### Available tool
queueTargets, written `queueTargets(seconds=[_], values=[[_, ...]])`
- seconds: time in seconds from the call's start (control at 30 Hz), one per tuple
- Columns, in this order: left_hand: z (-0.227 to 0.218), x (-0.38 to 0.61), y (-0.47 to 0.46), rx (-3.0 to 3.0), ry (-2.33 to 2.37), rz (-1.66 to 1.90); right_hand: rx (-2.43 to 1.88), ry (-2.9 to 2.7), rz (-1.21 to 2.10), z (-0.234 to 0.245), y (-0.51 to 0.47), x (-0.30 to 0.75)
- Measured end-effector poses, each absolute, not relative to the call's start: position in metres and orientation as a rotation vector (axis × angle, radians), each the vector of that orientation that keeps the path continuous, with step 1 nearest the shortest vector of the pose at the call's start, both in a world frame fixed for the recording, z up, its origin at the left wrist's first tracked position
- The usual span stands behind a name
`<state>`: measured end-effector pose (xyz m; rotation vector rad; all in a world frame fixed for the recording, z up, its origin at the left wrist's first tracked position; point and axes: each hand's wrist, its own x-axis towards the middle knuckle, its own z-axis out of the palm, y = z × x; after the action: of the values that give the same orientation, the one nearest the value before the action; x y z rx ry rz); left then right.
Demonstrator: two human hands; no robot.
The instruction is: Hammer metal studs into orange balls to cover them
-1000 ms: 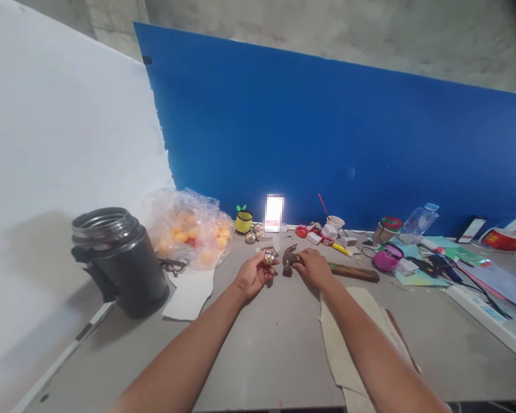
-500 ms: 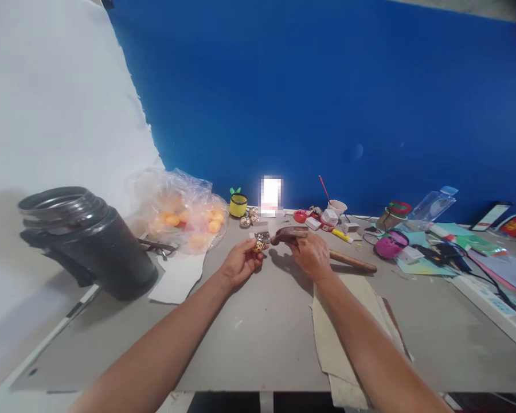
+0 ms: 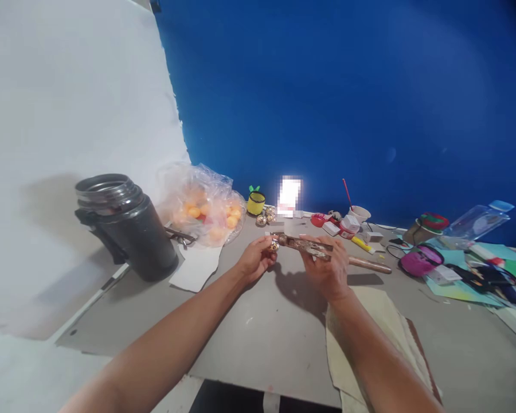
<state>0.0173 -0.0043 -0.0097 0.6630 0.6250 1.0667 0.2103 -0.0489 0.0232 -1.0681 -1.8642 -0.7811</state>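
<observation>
My left hand [image 3: 255, 261] is closed, its fingertips pinching a small shiny gold-patterned ball [image 3: 274, 246] just above the table. A hammer with a wooden handle and rusty claw head [image 3: 312, 246] is in my right hand [image 3: 331, 268], which grips it near the head. The striking end points left and sits right beside the ball; whether they touch I cannot tell. Its handle [image 3: 370, 264] sticks out to the right past my fingers. Several similar shiny balls [image 3: 262, 219] lie farther back, near a yellow mesh cup [image 3: 255, 203].
At left stands a black flask [image 3: 144, 235], with a clear bag of orange balls [image 3: 206, 209] beyond it. White paper [image 3: 195, 268] and cloth [image 3: 365, 332] lie either side. Small boxes, a white cup [image 3: 359, 214], a pink pouch [image 3: 420, 261] and a plastic bottle [image 3: 477, 222] line the back right.
The view has swung left. The hammer head has come closer to the small ball and rolled, so the slot of its claw now shows. Both hands keep their holds.
</observation>
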Motion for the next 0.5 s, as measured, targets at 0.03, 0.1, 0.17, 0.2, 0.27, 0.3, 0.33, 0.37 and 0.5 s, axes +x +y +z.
queueTargets(seconds=[0.03, 0.1, 0.17, 0.2, 0.27, 0.3, 0.33, 0.37, 0.5], values=[[-0.0091, 0.0178, -0.0053, 0.668, 0.623, 1.060, -1.068, -1.857, -0.784, 0.0225, -0.0487, 0.2102], [-0.0078, 0.0188, -0.0071, 0.672, 0.625, 1.052, -1.064, -1.871, -0.783, 0.0202, -0.0483, 0.2098], [-0.0069, 0.0195, -0.0079, 0.659, 0.638, 1.055, -1.085, -1.900, -0.769, 0.0188, -0.0483, 0.2101], [-0.0067, 0.0196, -0.0078, 0.648, 0.648, 1.061, -1.117, -1.902, -0.758, 0.0189, -0.0485, 0.2106], [-0.0067, 0.0198, -0.0071, 0.633, 0.666, 1.074, -1.205, -1.871, -0.734, 0.0196, -0.0494, 0.2116], [-0.0069, 0.0200, -0.0069, 0.631, 0.668, 1.079, -1.247, -1.853, -0.719, 0.0198, -0.0497, 0.2119], [-0.0070, 0.0204, -0.0068, 0.628, 0.663, 1.082, -1.279, -1.848, -0.700, 0.0196, -0.0499, 0.2119], [-0.0072, 0.0208, -0.0070, 0.624, 0.653, 1.082, -1.298, -1.860, -0.679, 0.0190, -0.0499, 0.2117], [-0.0065, 0.0219, -0.0087, 0.602, 0.617, 1.056, -1.276, -1.956, -0.674, 0.0162, -0.0489, 0.2119]])
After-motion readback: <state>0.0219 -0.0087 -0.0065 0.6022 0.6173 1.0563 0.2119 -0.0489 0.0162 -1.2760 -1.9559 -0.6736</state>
